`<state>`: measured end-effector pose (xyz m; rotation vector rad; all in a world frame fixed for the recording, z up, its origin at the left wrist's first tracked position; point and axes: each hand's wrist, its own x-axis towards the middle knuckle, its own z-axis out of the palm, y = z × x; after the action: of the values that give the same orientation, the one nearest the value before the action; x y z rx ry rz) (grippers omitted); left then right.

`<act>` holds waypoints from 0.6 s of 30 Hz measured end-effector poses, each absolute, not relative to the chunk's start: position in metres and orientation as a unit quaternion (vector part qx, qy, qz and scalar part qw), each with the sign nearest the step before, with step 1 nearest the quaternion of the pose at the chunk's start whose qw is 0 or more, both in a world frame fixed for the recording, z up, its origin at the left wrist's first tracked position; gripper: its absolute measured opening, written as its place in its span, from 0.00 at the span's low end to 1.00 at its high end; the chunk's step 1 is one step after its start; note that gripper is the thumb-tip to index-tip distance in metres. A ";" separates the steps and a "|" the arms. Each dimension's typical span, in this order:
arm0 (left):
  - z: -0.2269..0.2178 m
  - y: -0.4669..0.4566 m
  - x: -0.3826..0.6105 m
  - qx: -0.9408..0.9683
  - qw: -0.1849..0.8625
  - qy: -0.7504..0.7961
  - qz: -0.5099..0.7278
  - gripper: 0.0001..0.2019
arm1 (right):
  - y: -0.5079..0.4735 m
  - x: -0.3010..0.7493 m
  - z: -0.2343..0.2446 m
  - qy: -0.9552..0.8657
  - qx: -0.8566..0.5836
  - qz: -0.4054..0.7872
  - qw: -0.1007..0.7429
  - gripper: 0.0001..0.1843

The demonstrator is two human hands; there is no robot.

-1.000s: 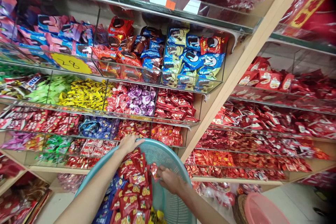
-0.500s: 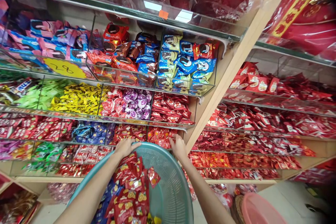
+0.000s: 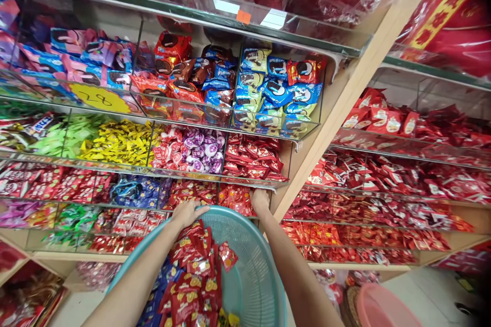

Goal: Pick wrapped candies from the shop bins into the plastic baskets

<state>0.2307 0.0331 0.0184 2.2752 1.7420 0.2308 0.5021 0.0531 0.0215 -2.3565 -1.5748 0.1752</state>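
My left hand [image 3: 187, 213] grips the far rim of a teal plastic basket [image 3: 251, 271] with perforated sides. Inside lie red candy packets [image 3: 187, 291] with an orange print, blue packets [image 3: 155, 294] on the left and a few yellow ones [image 3: 230, 319] at the bottom. Beyond the rim, my right hand [image 3: 261, 200] reaches into a shelf compartment of red-orange candy packets [image 3: 235, 198]. Its fingers are hidden under the shelf above, so I cannot see whether they hold a packet.
Glass-fronted shelves hold blue cookie packs [image 3: 276, 89], yellow sweets [image 3: 118, 142] and purple-white sweets [image 3: 201, 148]. A slanting wooden post [image 3: 341, 94] divides them from more red packets [image 3: 391, 120] on the right. A pink basket [image 3: 385, 306] stands low at the right.
My right hand has moved farther into the compartment, its fingers now out of sight. The view has shifted slightly. My left hand stays on the basket's rim.
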 end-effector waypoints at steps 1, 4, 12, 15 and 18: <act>0.018 0.033 0.231 0.783 0.132 0.602 0.079 0.30 | 0.053 0.502 0.021 -0.548 -0.820 0.061 0.151 0.20; 0.018 0.034 0.231 0.783 0.130 0.604 0.078 0.30 | 0.052 0.501 0.021 -0.546 -0.821 0.061 0.157 0.21; 0.016 0.035 0.229 0.792 0.130 0.591 0.078 0.32 | 0.024 0.492 0.031 -0.539 -0.822 0.054 0.173 0.23; 0.016 0.035 0.230 0.788 0.127 0.599 0.071 0.33 | 0.004 0.488 0.035 -0.539 -0.822 0.049 0.179 0.26; 0.017 0.035 0.231 0.780 0.128 0.609 0.070 0.32 | -0.023 0.485 0.040 -0.560 -0.805 0.043 0.190 0.24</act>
<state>0.2314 0.0353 0.0168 2.2685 1.7700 0.2024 0.4853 -0.0229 0.0398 -2.2617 -1.5745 0.1219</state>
